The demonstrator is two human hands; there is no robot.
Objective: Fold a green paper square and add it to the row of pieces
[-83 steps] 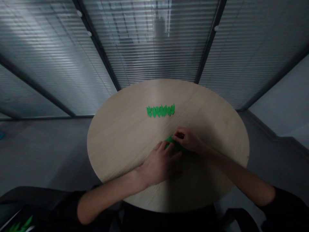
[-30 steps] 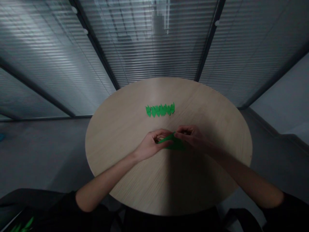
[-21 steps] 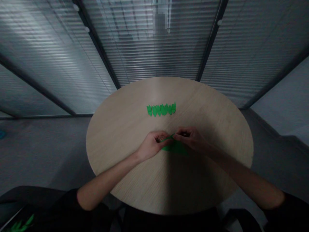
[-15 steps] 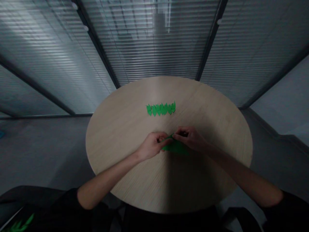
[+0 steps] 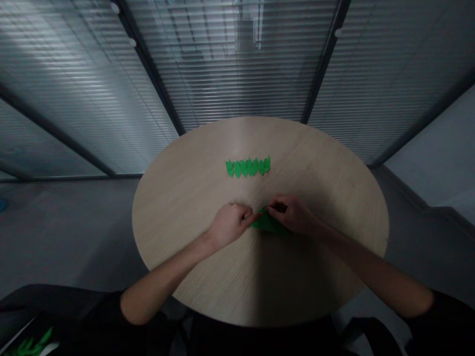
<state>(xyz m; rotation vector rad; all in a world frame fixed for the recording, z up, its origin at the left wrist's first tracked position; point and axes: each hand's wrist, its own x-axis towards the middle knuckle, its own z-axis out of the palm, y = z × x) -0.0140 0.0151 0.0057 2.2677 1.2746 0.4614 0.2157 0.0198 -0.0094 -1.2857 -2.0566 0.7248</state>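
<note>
A folded piece of bright green paper [image 5: 268, 223] lies on the round wooden table [image 5: 319, 168], near the middle of the side closest to me. My right hand [image 5: 290, 213] pinches its upper right part between the fingers. My left hand [image 5: 230, 225] sits just left of the paper, curled, with its fingertips at the paper's pointed left corner. Farther away, a tight row of several small folded green paper pieces [image 5: 247, 167] lies on the tabletop, untouched by either hand.
Glass panels with blinds [image 5: 237, 69] and dark frames stand behind the table, with grey floor around it. At the lower left, a dark object [image 5: 48, 316] holds more green paper pieces [image 5: 31, 347]. A dark chair back [image 5: 371, 336] shows at the lower right.
The hands have moved from the left hand lying flat beside the paper to both gripping it. The paper now sits lower and flatter, and the left hand has drawn slightly left.
</note>
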